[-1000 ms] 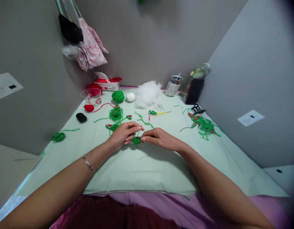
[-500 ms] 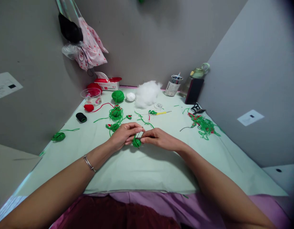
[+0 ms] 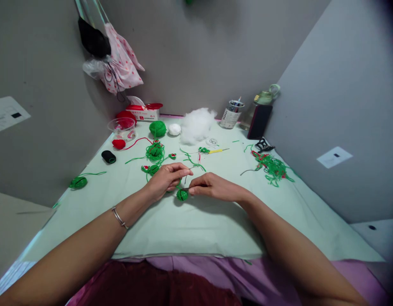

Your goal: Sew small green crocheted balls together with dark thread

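Note:
A small green crocheted ball [image 3: 182, 195] with a dark line across it hangs or rests between my hands, low over the pale table cover. My left hand [image 3: 168, 178] is closed, thumb and index finger pinching a thin dark thread that runs down toward the ball. My right hand [image 3: 212, 187] pinches a small dark tool at the ball's upper right edge; its exact kind is too small to tell. Behind my left hand lies another green crocheted piece [image 3: 153, 169] with a red-and-white part.
Farther back are a green yarn ball [image 3: 157, 128], white stuffing [image 3: 198, 125], a yellow-handled hook [image 3: 215, 151], a pen can [image 3: 230, 114] and a phone [image 3: 260, 122]. Yarn scraps [image 3: 274, 169] lie right; a black spool [image 3: 108, 157] and green piece [image 3: 78, 182] lie left.
The green ball has dropped slightly toward me and away from my left fingers. My left fingers have curled in more, and the thread between hand and ball shows more clearly.

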A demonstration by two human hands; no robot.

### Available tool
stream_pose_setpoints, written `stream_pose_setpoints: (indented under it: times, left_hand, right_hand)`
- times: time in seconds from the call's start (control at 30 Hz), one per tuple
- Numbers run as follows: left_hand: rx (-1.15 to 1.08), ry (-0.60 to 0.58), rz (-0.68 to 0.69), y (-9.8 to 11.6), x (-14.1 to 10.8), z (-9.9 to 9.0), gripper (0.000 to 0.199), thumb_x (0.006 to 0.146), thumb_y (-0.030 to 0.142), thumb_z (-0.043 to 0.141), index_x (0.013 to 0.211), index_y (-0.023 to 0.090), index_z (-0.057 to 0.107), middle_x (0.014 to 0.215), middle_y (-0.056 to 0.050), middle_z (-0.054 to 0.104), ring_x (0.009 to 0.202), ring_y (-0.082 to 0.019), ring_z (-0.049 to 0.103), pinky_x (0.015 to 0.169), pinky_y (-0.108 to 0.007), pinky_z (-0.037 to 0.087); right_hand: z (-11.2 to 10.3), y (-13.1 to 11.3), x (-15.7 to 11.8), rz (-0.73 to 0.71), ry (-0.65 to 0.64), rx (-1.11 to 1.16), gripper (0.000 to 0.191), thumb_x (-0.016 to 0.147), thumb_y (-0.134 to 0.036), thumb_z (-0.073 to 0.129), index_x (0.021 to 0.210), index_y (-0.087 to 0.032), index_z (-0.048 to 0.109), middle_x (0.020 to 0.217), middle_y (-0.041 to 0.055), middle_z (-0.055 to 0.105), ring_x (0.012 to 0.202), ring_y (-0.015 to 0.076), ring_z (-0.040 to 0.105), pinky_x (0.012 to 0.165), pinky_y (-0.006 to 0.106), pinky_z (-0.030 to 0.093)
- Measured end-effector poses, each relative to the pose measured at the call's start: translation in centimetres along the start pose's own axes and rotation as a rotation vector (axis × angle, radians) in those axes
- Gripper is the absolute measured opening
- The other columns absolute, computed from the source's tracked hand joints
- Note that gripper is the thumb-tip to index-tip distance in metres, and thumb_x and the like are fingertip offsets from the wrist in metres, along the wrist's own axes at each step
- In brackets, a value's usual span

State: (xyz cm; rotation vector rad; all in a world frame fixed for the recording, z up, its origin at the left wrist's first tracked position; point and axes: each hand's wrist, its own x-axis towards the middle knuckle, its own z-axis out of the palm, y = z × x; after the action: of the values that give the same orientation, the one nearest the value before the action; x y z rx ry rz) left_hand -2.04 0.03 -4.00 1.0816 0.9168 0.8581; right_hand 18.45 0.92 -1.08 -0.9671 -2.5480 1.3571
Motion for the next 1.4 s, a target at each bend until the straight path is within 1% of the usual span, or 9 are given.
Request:
stream_pose_setpoints:
  times: [0.2,0.3,0.43,0.5,0.77,1.0,1.13,1.3,1.4]
  left_hand:
    - [-0.004,0.047,0.042,0.2,0.0,-0.2,0.032,0.076,0.045,0.078,0.084,0.015,0.069,0.055,0.009,0.031,0.043,-0.003,0.017,0.038,-0.017,0.01]
    - [0.009,0.047,0.034,0.3,-0.1,-0.4,0.032,0.077,0.045,0.077,0.085,0.015,0.07,0.055,0.009,0.031,0.043,-0.003,0.017,0.039,-0.018,0.009]
    - [0.04,0.041,0.046,0.2,-0.1,-0.4,0.031,0.078,0.046,0.076,0.086,0.016,0.071,0.054,0.009,0.031,0.044,-0.004,0.019,0.04,-0.019,0.011]
    - [0.068,0.038,0.057,0.1,0.0,-0.3,0.032,0.078,0.047,0.075,0.086,0.017,0.072,0.053,0.009,0.032,0.043,-0.005,0.021,0.04,-0.019,0.012]
    - [0.213,0.04,0.095,-0.4,0.1,0.0,0.03,0.077,0.046,0.074,0.081,0.016,0.073,0.048,0.007,0.035,0.044,-0.006,0.025,0.042,-0.021,0.015]
    - [0.344,0.034,0.257,-0.8,0.1,0.4,0.022,0.082,0.04,0.07,0.081,0.019,0.077,0.07,-0.002,0.064,0.057,-0.01,0.045,0.052,-0.021,0.032]
    - [0.373,0.043,0.267,-0.8,0.0,0.6,0.021,0.083,0.038,0.069,0.08,0.018,0.076,0.07,-0.001,0.06,0.058,-0.009,0.045,0.053,-0.021,0.035]
    - [0.263,0.157,0.239,-0.9,0.1,0.4,0.033,0.082,0.039,0.071,0.111,0.024,0.068,0.09,0.001,0.057,0.046,-0.003,0.042,0.045,-0.021,0.034]
    - [0.268,0.17,0.238,-0.8,0.1,0.5,0.026,0.08,0.037,0.073,0.099,0.02,0.068,0.091,0.001,0.058,0.048,-0.003,0.045,0.046,-0.021,0.035]
  right_hand:
    - [-0.1,0.1,-0.3,0.036,-0.042,-0.109,0.036,0.094,-0.045,0.054,0.075,-0.015,0.061,0.061,-0.0046,0.039,0.059,0.0094,0.033,0.056,0.024,0.026]
    - [-0.9,0.8,-0.7,0.055,-0.055,-0.153,0.036,0.093,-0.048,0.057,0.08,-0.015,0.066,0.066,-0.0026,0.051,0.061,0.0102,0.041,0.059,0.024,0.032]
    - [-1.4,1.6,-0.8,0.001,0.258,-0.001,0.038,0.096,-0.048,0.052,0.104,-0.015,0.07,0.097,0.0068,0.067,0.084,0.0169,0.058,0.077,0.029,0.043]
    - [-1.1,1.8,-0.3,-0.012,0.348,0.185,0.04,0.096,-0.048,0.052,0.112,-0.014,0.067,0.095,0.007,0.067,0.082,0.0168,0.059,0.078,0.031,0.046]
    - [0.3,1.6,1.0,-0.018,0.464,0.647,0.028,0.083,-0.042,0.072,0.088,-0.014,0.068,0.076,0.001,0.064,0.064,0.0103,0.053,0.066,0.027,0.045]
    - [0.9,1.9,1.6,0.018,0.522,0.776,0.033,0.074,-0.038,0.078,0.096,-0.017,0.066,0.074,-0.0004,0.066,0.061,0.0103,0.053,0.063,0.027,0.043]
    - [0.9,1.7,1.7,-0.028,0.602,0.797,0.037,0.07,-0.031,0.08,0.1,-0.017,0.066,0.074,-0.0012,0.066,0.062,0.0105,0.053,0.064,0.028,0.043]
    - [0.4,1.1,1.4,-0.039,0.756,0.767,0.058,0.066,-0.028,0.082,0.118,-0.017,0.06,0.073,-0.0028,0.065,0.062,0.0113,0.053,0.063,0.028,0.043]
    - [0.3,1.0,1.3,-0.039,0.778,0.736,0.048,0.067,-0.031,0.082,0.108,-0.017,0.063,0.07,-0.0028,0.064,0.061,0.0113,0.052,0.062,0.029,0.043]
